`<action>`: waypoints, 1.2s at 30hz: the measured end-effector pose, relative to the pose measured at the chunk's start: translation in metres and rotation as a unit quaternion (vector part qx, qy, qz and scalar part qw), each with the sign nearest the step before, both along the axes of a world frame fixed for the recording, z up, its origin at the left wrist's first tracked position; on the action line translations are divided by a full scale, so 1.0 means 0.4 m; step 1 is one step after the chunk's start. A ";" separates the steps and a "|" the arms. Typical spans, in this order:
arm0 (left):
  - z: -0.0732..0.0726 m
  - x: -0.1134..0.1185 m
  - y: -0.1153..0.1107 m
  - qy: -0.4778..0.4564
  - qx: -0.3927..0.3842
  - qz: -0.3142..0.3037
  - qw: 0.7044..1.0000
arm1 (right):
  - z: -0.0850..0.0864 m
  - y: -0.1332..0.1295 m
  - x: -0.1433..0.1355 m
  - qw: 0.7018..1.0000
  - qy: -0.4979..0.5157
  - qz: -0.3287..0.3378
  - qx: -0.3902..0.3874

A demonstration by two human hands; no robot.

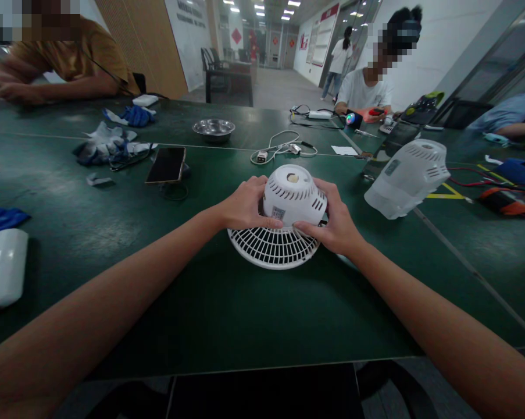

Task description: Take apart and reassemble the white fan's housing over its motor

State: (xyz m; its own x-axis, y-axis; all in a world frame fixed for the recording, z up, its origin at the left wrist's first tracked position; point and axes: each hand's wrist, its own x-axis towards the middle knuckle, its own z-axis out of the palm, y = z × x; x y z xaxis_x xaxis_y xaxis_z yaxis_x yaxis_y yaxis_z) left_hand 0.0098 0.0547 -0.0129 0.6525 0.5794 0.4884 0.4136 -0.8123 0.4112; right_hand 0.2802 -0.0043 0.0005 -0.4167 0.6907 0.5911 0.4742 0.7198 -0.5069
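A white fan [293, 195] lies face down on the green table, its slotted motor housing on top and its round grille [273, 247] underneath. My left hand [251, 205] is wrapped round the left side of the housing, thumb along its lower front by a printed label. From the other side my right hand [332, 218] grips the housing's lower right, its thumb near the seam. The fingertips of both hands are partly hidden behind the housing. Right of the fan stands a tilted white plastic shell [410, 174] with vent slots.
A phone [167, 165] and crumpled gloves [107, 144] lie to the left, a metal bowl [214, 128] and a coiled white cable [284, 148] beyond the fan. An orange multimeter [510, 201] sits at the right. Other people sit across the table [227, 326].
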 end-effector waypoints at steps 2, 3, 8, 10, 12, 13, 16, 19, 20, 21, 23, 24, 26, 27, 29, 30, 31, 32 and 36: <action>0.004 -0.001 -0.003 0.010 -0.001 0.003 1.000 | -0.003 0.000 0.001 1.000 -0.001 -0.004 0.001; 0.006 -0.001 -0.005 0.016 -0.001 0.007 1.000 | -0.005 0.000 0.001 1.000 -0.002 -0.007 0.002; 0.015 0.001 -0.015 0.032 0.011 0.015 0.999 | -0.011 0.004 0.001 1.000 -0.008 -0.014 0.022; 0.020 -0.002 -0.016 0.033 0.020 0.016 0.999 | -0.011 0.006 0.007 0.999 -0.014 -0.013 0.029; 0.024 -0.006 -0.016 0.025 0.025 0.022 0.999 | -0.009 0.007 0.017 1.000 -0.018 -0.008 0.018; 0.026 -0.009 -0.016 0.015 0.023 0.025 0.999 | -0.008 0.007 0.022 1.000 -0.018 -0.003 0.005; 0.027 -0.016 -0.018 -0.021 0.007 0.016 1.000 | -0.008 0.003 0.029 0.999 -0.019 0.024 -0.028; 0.017 -0.014 -0.024 -0.047 -0.008 -0.019 0.999 | -0.011 -0.004 0.023 0.998 -0.031 0.042 -0.038; 0.011 -0.011 -0.027 -0.055 -0.012 -0.033 0.998 | -0.012 -0.005 0.021 0.997 -0.034 0.047 -0.042; 0.005 -0.007 -0.029 -0.063 -0.015 -0.046 0.997 | -0.012 -0.007 0.019 0.997 -0.035 0.051 -0.048; -0.006 0.004 -0.032 -0.079 -0.009 -0.062 0.995 | -0.011 -0.008 0.018 0.996 -0.037 0.060 -0.062; -0.011 0.010 -0.033 -0.086 -0.001 -0.065 0.994 | -0.010 -0.008 0.018 0.995 -0.037 0.063 -0.066; -0.015 0.021 -0.037 -0.097 0.017 -0.060 0.993 | -0.008 -0.007 0.020 0.995 -0.042 0.064 -0.066; -0.015 0.026 -0.040 -0.099 0.024 -0.057 0.993 | -0.007 -0.007 0.020 0.995 -0.045 0.063 -0.065; -0.010 0.034 -0.047 -0.101 0.035 -0.049 0.993 | -0.004 -0.007 0.020 0.995 -0.047 0.059 -0.064; -0.006 0.036 -0.051 -0.101 0.038 -0.046 0.993 | -0.003 -0.008 0.019 0.995 -0.048 0.057 -0.064; -0.002 0.038 -0.055 -0.102 0.038 -0.043 0.993 | -0.002 -0.009 0.019 0.995 -0.048 0.056 -0.065; 0.001 0.040 -0.058 -0.102 0.035 -0.041 0.993 | -0.001 -0.010 0.018 0.995 -0.049 0.057 -0.065; 0.005 0.041 -0.062 -0.105 0.021 -0.038 0.994 | 0.003 -0.014 0.016 0.995 -0.057 0.055 -0.064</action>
